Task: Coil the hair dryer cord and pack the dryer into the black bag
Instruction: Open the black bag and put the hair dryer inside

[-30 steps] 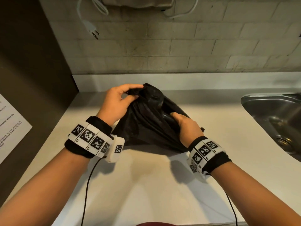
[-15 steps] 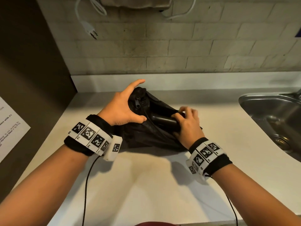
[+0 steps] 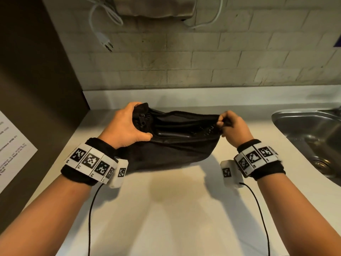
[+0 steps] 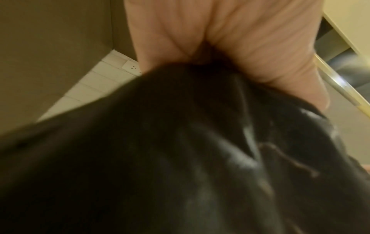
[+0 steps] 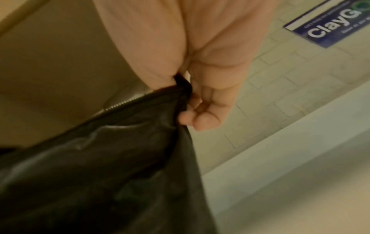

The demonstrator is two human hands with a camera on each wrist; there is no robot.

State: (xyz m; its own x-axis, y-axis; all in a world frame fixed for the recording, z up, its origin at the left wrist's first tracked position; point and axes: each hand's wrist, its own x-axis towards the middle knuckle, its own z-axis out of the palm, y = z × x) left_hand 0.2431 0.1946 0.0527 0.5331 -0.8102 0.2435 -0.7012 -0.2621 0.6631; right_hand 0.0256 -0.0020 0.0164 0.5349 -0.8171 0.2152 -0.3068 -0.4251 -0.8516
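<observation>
Both hands have moved apart since the earlier frames, stretching the bag's mouth wide instead of pressing on it.

From the head view, the soft black fabric bag [image 3: 171,145] sits at mid-frame on the pale countertop [image 3: 166,209]. At its left end the left hand [image 3: 125,126] grips the fabric, thumb on the near edge. At its right end the right hand [image 3: 233,126] pinches the rim with curled fingers. Inside the open mouth a glossy black hair dryer [image 3: 171,134] shows. At the right edge lies a steel sink [image 3: 311,133].

The left wrist view, blurred, shows the palm clamped on bunched fabric.

The right wrist view shows fingers pinching the rim beside the silver zipper teeth [image 5: 120,104].
</observation>
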